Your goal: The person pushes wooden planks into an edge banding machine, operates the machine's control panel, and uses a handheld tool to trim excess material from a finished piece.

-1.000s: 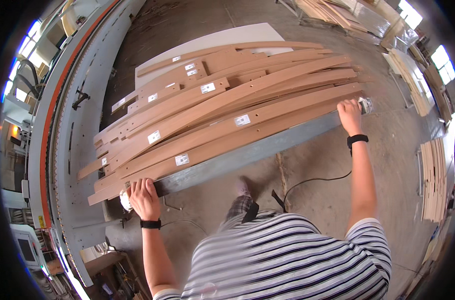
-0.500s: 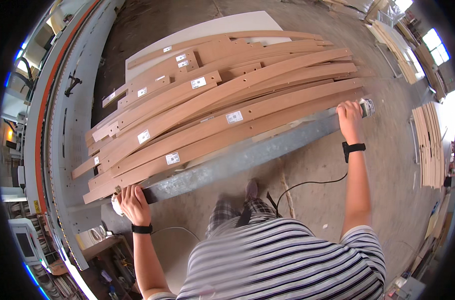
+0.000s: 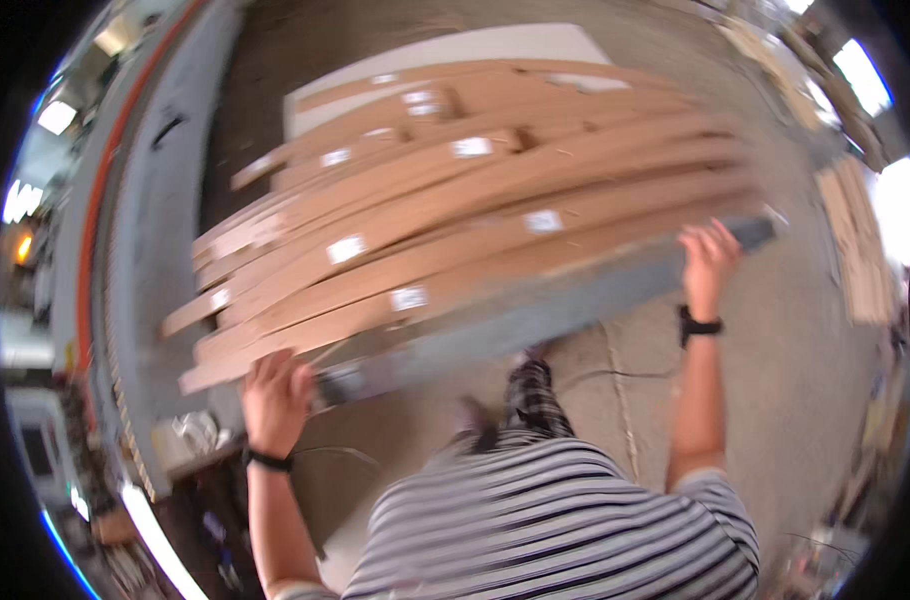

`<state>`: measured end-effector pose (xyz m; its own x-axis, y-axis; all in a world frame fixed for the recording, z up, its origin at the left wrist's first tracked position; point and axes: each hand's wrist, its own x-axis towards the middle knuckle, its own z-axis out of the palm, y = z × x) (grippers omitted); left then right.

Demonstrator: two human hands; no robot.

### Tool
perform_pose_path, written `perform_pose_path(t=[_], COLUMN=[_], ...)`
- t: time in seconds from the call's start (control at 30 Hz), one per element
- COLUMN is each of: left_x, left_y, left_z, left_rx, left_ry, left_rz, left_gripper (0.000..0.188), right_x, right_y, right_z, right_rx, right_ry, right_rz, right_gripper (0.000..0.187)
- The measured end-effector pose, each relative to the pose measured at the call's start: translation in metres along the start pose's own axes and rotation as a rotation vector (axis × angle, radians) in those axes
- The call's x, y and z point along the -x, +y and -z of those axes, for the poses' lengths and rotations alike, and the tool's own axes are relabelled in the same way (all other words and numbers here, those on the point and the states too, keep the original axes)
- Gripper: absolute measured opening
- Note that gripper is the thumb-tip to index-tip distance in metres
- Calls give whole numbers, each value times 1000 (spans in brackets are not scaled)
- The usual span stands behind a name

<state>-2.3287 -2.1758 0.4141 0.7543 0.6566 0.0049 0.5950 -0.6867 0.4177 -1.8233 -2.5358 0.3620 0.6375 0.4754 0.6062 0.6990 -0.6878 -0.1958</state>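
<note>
A long grey metal beam runs slantwise in front of me, its right end farther away than its left. My left hand is closed over the beam's left end, which it mostly hides. Near the right end, my right hand has its fingers curled over the top of the beam. Motion blurs both hands somewhat. Just beyond the beam lies a stack of long brown wooden boards, some curved, several with white labels. A large white panel shows under the boards at the far side.
A long grey machine frame with an orange strip stands close on the left. Pale boards are stacked at the right. A dark cable lies on the concrete floor by my feet.
The boards and beam have shifted right in view, and the picture is more blurred. My legs have changed position as in a step. Both hands remain at the beam.
</note>
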Motion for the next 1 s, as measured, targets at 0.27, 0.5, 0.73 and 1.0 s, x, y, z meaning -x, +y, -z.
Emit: perform_pose_path(t=[0.27, 0.5, 0.73, 1.0], left_x=[39, 53, 74, 91], left_y=[-13, 20, 31, 21], left_z=[-54, -68, -82, -102], left_rx=[449, 611, 631, 679], left_ry=[109, 277, 368, 361], left_rz=[189, 197, 159, 93], left_gripper=[25, 23, 22, 28], right_x=[11, 5, 101, 133], right_y=[73, 108, -172, -216], right_z=[-27, -56, -1, -1], right_rx=[37, -39, -68, -146], right_ry=[-117, -72, -45, -44], right_rz=[26, 73, 268, 221], right_gripper=[23, 27, 25, 36])
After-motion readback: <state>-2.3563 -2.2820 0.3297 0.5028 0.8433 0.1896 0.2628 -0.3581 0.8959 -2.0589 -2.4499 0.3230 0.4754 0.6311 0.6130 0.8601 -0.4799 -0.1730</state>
